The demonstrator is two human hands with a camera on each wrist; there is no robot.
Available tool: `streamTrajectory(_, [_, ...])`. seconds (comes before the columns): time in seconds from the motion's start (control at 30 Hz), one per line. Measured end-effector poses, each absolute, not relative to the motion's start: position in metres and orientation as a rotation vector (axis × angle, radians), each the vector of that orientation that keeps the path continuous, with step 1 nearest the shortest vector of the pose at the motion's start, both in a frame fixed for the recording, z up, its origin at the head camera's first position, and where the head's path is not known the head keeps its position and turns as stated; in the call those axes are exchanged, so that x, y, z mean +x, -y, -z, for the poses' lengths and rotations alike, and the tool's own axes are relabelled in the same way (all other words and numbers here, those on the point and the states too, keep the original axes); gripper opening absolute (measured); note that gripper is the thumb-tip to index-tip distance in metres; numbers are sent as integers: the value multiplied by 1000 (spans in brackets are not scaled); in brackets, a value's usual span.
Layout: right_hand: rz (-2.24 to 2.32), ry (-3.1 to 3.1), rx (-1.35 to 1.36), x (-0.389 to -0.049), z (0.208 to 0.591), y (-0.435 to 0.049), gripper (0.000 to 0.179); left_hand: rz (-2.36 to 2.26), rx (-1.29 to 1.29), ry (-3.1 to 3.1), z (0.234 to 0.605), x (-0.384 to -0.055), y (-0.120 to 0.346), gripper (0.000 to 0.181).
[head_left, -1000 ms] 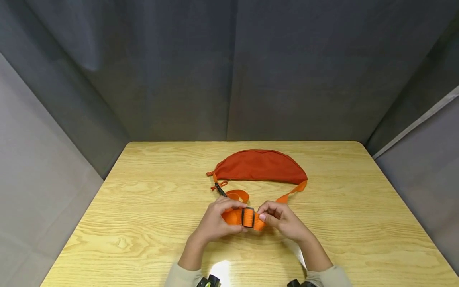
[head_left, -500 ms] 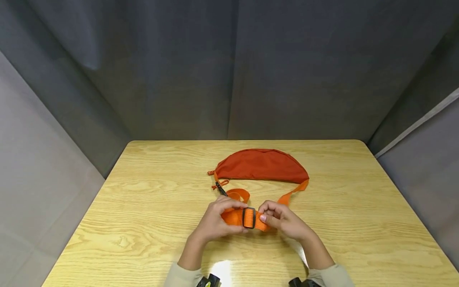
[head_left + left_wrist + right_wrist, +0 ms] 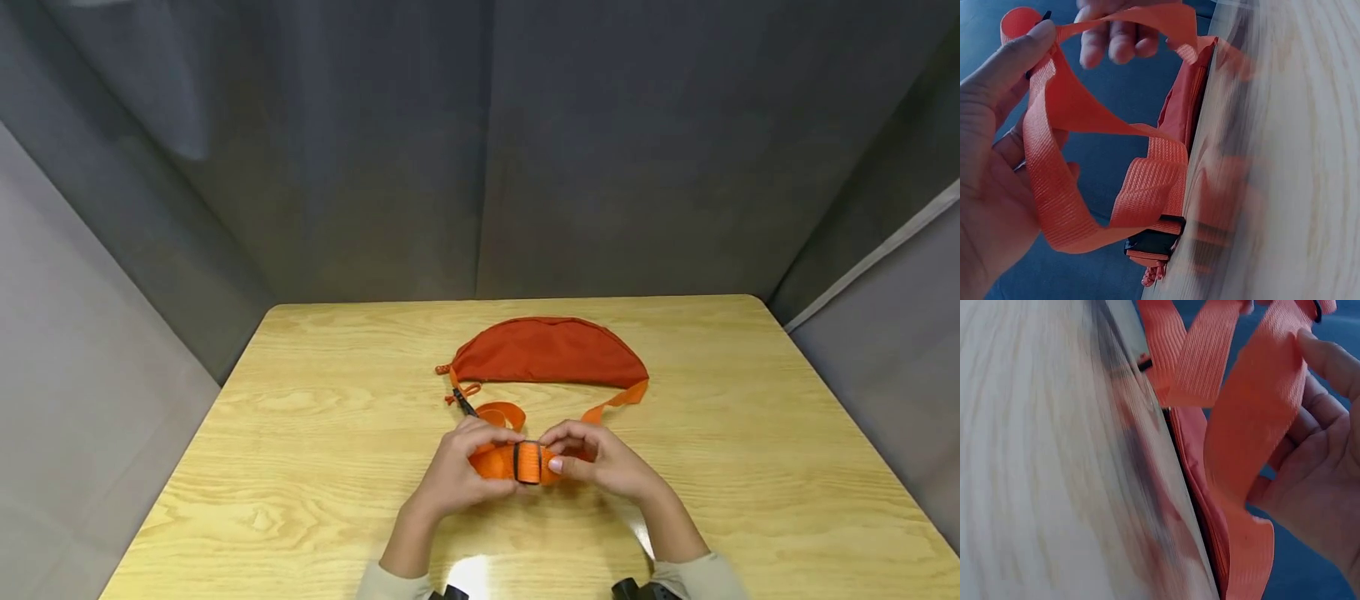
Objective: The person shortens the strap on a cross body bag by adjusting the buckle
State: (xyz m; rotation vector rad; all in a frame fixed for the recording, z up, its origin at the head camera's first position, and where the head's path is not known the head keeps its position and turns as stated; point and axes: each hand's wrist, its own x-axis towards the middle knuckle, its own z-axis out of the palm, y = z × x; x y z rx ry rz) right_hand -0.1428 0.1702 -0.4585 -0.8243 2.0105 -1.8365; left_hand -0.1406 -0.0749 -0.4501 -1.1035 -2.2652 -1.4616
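On the table point(image 3: 300, 475), pouch point(image 3: 551, 353) (interior hidden).

Light wood-grain desk point(image 3: 300, 467) with rounded far corners, glare patch point(image 3: 468, 575) on its near part. Dark grey fabric backdrop point(image 3: 360, 167) behind, paler grey panels left point(image 3: 75, 375) and right point(image 3: 892, 350).

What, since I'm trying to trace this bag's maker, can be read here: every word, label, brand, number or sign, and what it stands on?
None: no text can be read in any view.
Red bag, orange strap: no lettering shows on the visible parts.
Black buckle, black slider: too small or blurred to tell any marking.
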Motion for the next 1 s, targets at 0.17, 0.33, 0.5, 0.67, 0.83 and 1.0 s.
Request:
streamTrajectory(0.17, [1882, -2029, -814, -144, 462, -172, 11, 1460, -1108, 2257, 447, -143, 78, 52])
streamTrajectory(0.33, [1960, -1968, -829, -146, 461, -164, 7, 1491, -1094, 2273, 445, -144, 78, 52])
streamTrajectory(0.5, [2020, -1863, -890, -148, 459, -153, 7, 1516, -1029, 2345, 445, -143, 81, 52])
streamTrajectory(0.67, [2017, -1824, -880, -148, 457, -149, 10, 1494, -1018, 2384, 445, -142, 81, 52])
streamTrajectory(0.83, [1908, -1942, -806, -149, 456, -159, 23, 1510, -994, 2387, 442, -142, 81, 51])
streamTrajectory(1.0, [1845, -2011, -821, -149, 460, -171, 19, 1508, -986, 2406, 440, -142, 81, 51])
